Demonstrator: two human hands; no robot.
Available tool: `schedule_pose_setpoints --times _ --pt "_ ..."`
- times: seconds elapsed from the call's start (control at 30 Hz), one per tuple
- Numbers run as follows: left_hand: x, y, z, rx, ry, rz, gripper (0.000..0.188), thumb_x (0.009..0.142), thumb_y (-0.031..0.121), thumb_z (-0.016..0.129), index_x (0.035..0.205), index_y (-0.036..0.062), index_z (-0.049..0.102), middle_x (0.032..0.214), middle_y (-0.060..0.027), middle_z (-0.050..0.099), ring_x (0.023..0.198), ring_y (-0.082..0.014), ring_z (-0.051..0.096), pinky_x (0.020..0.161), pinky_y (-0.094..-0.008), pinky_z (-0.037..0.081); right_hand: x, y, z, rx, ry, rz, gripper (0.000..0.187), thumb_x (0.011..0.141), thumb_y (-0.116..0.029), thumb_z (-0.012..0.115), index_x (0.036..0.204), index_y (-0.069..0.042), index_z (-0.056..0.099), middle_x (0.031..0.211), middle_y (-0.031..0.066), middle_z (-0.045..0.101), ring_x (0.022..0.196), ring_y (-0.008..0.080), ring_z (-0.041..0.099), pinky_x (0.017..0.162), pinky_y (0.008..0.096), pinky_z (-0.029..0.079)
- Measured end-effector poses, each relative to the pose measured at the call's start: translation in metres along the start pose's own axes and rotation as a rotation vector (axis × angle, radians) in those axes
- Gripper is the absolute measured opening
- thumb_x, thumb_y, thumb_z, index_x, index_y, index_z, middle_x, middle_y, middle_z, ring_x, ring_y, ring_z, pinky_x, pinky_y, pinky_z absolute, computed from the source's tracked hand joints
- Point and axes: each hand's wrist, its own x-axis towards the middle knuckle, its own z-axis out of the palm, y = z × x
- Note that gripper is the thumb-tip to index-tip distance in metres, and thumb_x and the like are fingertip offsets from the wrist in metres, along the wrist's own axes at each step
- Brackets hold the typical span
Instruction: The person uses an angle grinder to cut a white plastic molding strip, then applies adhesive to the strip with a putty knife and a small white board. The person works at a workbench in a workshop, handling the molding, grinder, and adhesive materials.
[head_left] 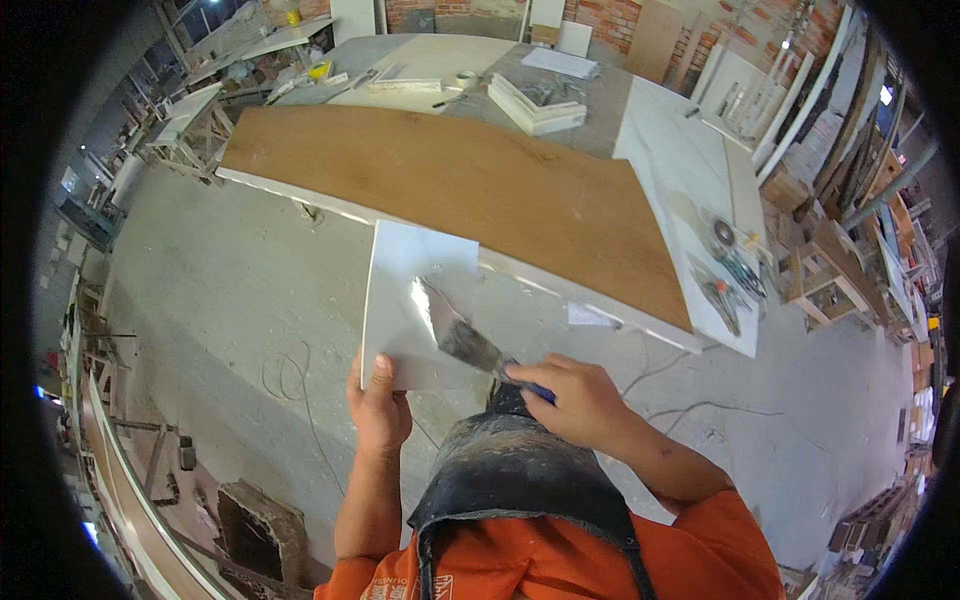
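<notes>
My left hand (380, 412) grips a thin, pale rectangular tile (398, 270) by its lower left corner, the thumb on top. In my right hand (578, 398) is a putty knife (470, 345) with a blue handle. Its blade lies over the middle of the tile, beside a bright glossy patch; whether that is wet paste or a reflection, I cannot tell. The tile's top reaches the near edge of a large brown board (450, 165) with a white rim. A dark, dusty apron (520, 460) covers my front.
Beyond the board, a worktable (590, 95) carries white angled pieces (535, 112) and a tape roll (466, 77). On a pale marbled slab (670, 150) at right lie a dark ring (724, 232) and hand tools (722, 300). A thin cable (715, 406) trails across the floor. A wooden stand (835, 275) stands at right.
</notes>
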Motion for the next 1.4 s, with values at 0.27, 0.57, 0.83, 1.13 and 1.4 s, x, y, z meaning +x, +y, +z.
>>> schedule_pose_setpoints --times 0.27,0.57,0.83,1.13,1.4 --pt "0.144 0.024 0.009 0.252 -0.062 0.122 0.045 0.102 0.023 0.063 0.136 -0.0048 0.054 0.121 -0.0095 0.064 0.109 -0.0178 0.057 0.099 -0.0328 0.043 0.155 0.019 -0.023 0.095 -0.042 -0.037 0.033 0.084 -0.011 0.072 0.117 -0.011 0.074 0.098 0.0149 0.071 0.084 0.0287 0.069 0.074 0.0365 0.054" --pt "0.318 0.045 0.012 0.039 -0.305 -0.040 0.043 0.100 0.021 0.065 0.135 -0.0026 0.054 0.123 -0.0100 0.063 0.112 -0.0184 0.058 0.100 -0.0351 0.044 0.254 -0.017 -0.031 0.078 0.153 0.223 0.032 0.087 -0.016 0.068 0.119 -0.011 0.072 0.100 0.0176 0.072 0.093 0.0359 0.069 0.081 0.0427 0.054" --pt "0.431 0.083 0.003 -0.037 -0.530 -0.289 0.050 0.098 0.021 0.069 0.139 -0.0022 0.051 0.129 -0.0112 0.062 0.119 -0.0214 0.059 0.105 -0.0387 0.045 0.323 -0.078 0.030 -0.056 0.456 0.407 0.029 0.086 -0.010 0.069 0.115 -0.009 0.072 0.103 0.0152 0.073 0.093 0.0307 0.071 0.082 0.0367 0.056" --pt "0.470 0.079 0.000 -0.100 -0.630 -0.459 0.051 0.099 0.021 0.068 0.141 0.0002 0.049 0.130 -0.0098 0.060 0.119 -0.0216 0.060 0.103 -0.0385 0.049 0.373 -0.123 0.115 0.475 0.848 0.645 0.032 0.094 -0.012 0.066 0.125 -0.005 0.062 0.095 0.0137 0.072 0.079 0.0228 0.071 0.065 0.0322 0.054" --pt "0.449 0.060 -0.009 -0.090 -0.871 -0.413 0.050 0.099 0.020 0.068 0.140 -0.0013 0.050 0.133 -0.0114 0.060 0.121 -0.0230 0.058 0.106 -0.0394 0.045 0.332 -0.120 0.119 1.414 1.029 0.692 0.035 0.103 -0.020 0.049 0.132 -0.001 0.050 0.087 0.0144 0.069 0.048 0.0164 0.059 0.035 0.0262 0.036"
